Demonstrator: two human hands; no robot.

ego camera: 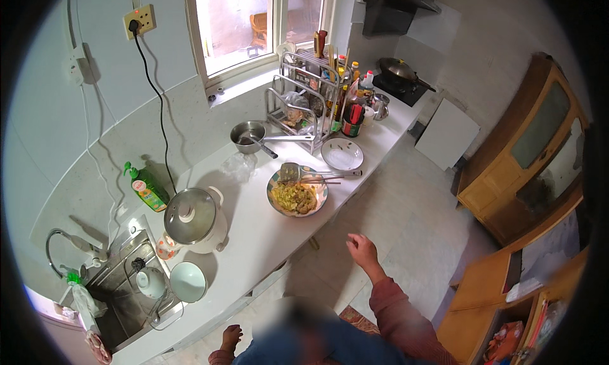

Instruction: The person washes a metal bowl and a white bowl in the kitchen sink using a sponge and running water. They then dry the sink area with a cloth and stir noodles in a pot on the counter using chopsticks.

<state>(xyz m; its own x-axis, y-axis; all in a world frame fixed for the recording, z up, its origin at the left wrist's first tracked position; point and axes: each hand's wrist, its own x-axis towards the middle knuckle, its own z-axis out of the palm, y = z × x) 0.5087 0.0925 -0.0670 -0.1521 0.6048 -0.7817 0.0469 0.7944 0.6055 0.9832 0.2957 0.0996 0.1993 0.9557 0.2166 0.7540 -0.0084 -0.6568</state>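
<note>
My right hand (363, 252) hangs in the air beside the counter's front edge, holding nothing, its fingers curled loosely. Low in the view, my left hand (232, 337) is close to my body with bent fingers and nothing seen in it. A patterned bowl of cooked food (297, 198) stands on the white counter, with a metal spatula (349, 173) and chopsticks (328, 180) resting across it. Behind it is a white plate (342, 154). A lidded electric pot (195, 217) stands to the left, and a pale green bowl (188, 282) is near the sink.
A steel sink (119, 317) holds an upturned bowl (151, 282). A small saucepan (248, 136), green soap bottle (150, 189) and metal rack (304, 98) line the wall side. A covered wok (398, 72) sits on the far cooktop. Wooden cabinets (528, 150) stand at right.
</note>
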